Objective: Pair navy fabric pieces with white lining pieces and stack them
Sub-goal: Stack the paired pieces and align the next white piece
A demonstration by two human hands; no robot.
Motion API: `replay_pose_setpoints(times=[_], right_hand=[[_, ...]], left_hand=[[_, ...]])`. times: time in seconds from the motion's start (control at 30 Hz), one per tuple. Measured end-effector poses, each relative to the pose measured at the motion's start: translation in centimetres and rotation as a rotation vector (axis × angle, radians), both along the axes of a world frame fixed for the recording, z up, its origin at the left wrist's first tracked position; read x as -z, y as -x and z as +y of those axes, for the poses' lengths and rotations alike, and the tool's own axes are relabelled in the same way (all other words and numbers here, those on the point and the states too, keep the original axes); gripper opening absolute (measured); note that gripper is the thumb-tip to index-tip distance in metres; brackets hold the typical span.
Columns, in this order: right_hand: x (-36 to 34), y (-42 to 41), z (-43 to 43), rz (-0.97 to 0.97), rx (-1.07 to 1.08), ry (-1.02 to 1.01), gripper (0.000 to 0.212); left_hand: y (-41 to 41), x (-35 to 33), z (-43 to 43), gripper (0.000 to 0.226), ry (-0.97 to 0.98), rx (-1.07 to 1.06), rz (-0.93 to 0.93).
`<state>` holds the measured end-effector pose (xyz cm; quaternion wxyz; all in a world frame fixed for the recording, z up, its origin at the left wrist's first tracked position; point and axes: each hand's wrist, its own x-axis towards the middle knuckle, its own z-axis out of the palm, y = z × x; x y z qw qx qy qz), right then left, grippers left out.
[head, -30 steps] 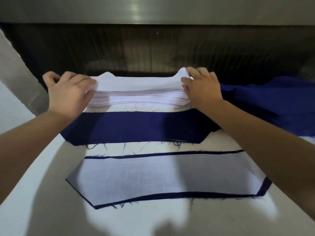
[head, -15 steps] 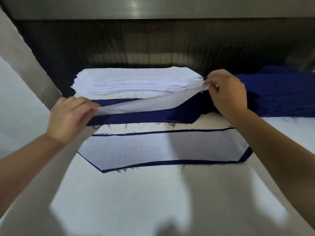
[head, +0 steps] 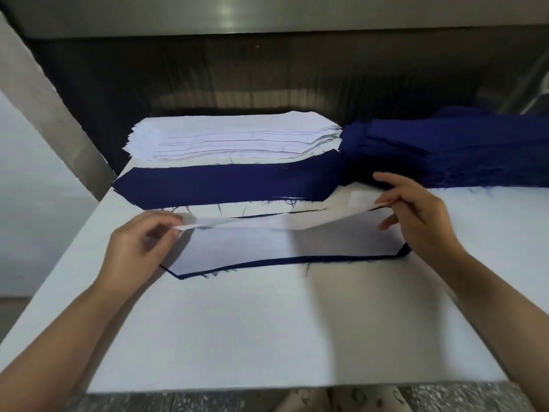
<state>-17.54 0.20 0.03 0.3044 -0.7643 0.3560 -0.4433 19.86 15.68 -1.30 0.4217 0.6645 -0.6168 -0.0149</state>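
Note:
I hold a thin white lining piece [head: 267, 223] stretched between my hands, just above the table. My left hand [head: 139, 245] pinches its left end and my right hand [head: 416, 215] pinches its right end. Below it lies a paired stack [head: 282, 248] with a white lining on top and a navy edge showing around it. A single navy fabric piece [head: 225, 185] lies flat behind. Farther back stands the pile of white linings [head: 231, 138], and to its right the pile of navy pieces [head: 445, 150].
The white table [head: 267, 322] ends at a front edge near the bottom of the view. A grey slanted panel [head: 50, 114] rises on the left, and a dark recess [head: 267, 78] under a metal shelf lies behind the piles.
My hands lifted one white lining off the back pile and carried it toward me, over the navy piece. It now hangs above the near paired stack.

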Motion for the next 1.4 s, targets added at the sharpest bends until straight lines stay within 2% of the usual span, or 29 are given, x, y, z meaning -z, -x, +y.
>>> replay_pose_setpoints(times=[0.13, 0.2, 0.3, 0.53, 0.67, 0.83, 1.0, 1.27, 1.4], right_hand=[[1.4, 1.3, 0.6, 0.024, 0.031, -0.064, 0.051], [1.4, 1.5, 0.8, 0.010, 0.032, -0.122, 0.041], [1.2, 1.3, 1.0, -0.033, 0.092, -0.156, 0.030], [1.3, 1.3, 0.8, -0.068, 0.251, -0.200, 0.011], [1.2, 1.5, 0.8, -0.014, 0.231, -0.133, 0.029], [1.2, 1.6, 1.1, -0.059, 0.144, -0.059, 0.045], [1.2, 1.6, 1.0, 0.004, 0.102, -0.016, 0.045], [1.5, 1.5, 0.8, 0.086, 0.136, -0.042, 0.037], [1.6, 1.5, 0.6, 0.167, 0.186, -0.072, 0.029]], left_hand=[[0.1, 0.3, 0.4, 0.022, -0.035, 0.078, 0.032], [0.0, 0.3, 0.6, 0.022, -0.039, 0.112, 0.018], [-0.1, 0.3, 0.8, 0.039, -0.073, 0.148, 0.023], [0.8, -0.2, 0.5, 0.021, -0.125, 0.028, 0.164], [0.7, -0.2, 0.7, 0.031, -0.083, -0.055, 0.200], [0.3, 0.0, 0.9, 0.027, -0.019, -0.113, 0.226], [0.0, 0.1, 0.9, 0.028, -0.011, -0.131, 0.183], [0.3, -0.1, 1.2, 0.059, 0.002, -0.107, 0.197], [0.3, -0.1, 1.1, 0.052, -0.019, -0.119, 0.199]])
